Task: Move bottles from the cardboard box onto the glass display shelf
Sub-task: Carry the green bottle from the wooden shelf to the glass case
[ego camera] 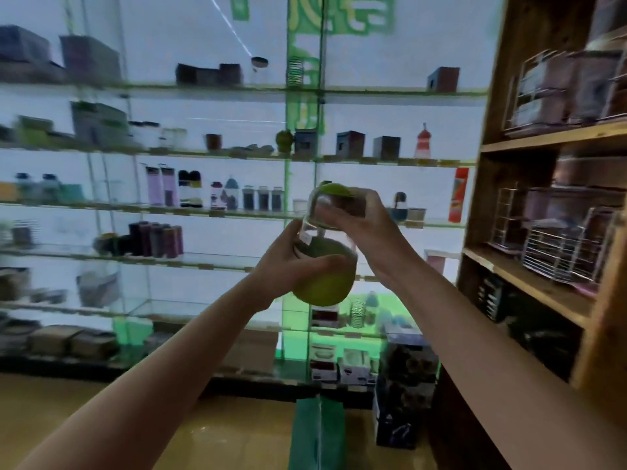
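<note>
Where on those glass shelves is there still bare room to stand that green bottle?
Both hands hold the green bottle in front of the glass shelves. Bare glass shows between the purple flasks and the blurred bottles far left, and right of the dark cylinders. The row of small jars looks crowded.

Both arms outstretched, left grip (288,266) and right grip (356,215) curled, raised together.

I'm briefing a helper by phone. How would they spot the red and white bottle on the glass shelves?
Find the wooden shelving on the right. On the glass shelf second from top, the red and white bottle stands nearest it, the only bottle beside dark boxes.
</note>
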Motion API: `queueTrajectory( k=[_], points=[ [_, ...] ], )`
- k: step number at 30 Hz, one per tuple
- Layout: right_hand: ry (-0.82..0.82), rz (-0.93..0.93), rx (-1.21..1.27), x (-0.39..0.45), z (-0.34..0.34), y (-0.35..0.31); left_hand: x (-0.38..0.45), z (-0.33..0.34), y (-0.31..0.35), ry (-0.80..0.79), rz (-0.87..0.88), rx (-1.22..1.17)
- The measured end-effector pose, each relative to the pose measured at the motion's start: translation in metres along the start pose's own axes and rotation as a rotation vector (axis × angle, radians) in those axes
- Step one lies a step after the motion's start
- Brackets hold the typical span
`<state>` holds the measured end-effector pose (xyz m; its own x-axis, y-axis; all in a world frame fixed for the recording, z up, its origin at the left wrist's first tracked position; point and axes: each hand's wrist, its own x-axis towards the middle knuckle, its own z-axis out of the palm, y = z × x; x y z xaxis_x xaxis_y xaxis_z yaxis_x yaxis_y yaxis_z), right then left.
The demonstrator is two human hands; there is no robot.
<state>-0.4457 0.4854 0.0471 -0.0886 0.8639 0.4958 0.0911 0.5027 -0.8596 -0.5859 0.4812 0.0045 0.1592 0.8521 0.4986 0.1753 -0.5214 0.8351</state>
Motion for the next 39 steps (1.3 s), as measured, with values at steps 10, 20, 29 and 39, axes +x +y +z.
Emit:
queueTrajectory(
  k=[10, 20, 29, 39],
  points=[
    [-0.009, 0.024, -0.112, 0.054, 0.083, 0.030, 0.015, -0.139, -0.053, 0.189, -0.034, 0.020],
    [-0.045, 0.150, -0.079, 0.109, 0.145, 0.067, 0.067, -0.235, -0.104, 0.191, -0.067, 0.024],
    [0.019, 0.243, -0.021, 0.180, 0.133, 0.135, 0.135, -0.240, -0.171, 0.186, -0.111, -0.036],
    [0.037, 0.278, 0.009, 0.269, 0.138, 0.183, 0.204, -0.266, -0.214, 0.247, -0.169, -0.025]
  ],
)
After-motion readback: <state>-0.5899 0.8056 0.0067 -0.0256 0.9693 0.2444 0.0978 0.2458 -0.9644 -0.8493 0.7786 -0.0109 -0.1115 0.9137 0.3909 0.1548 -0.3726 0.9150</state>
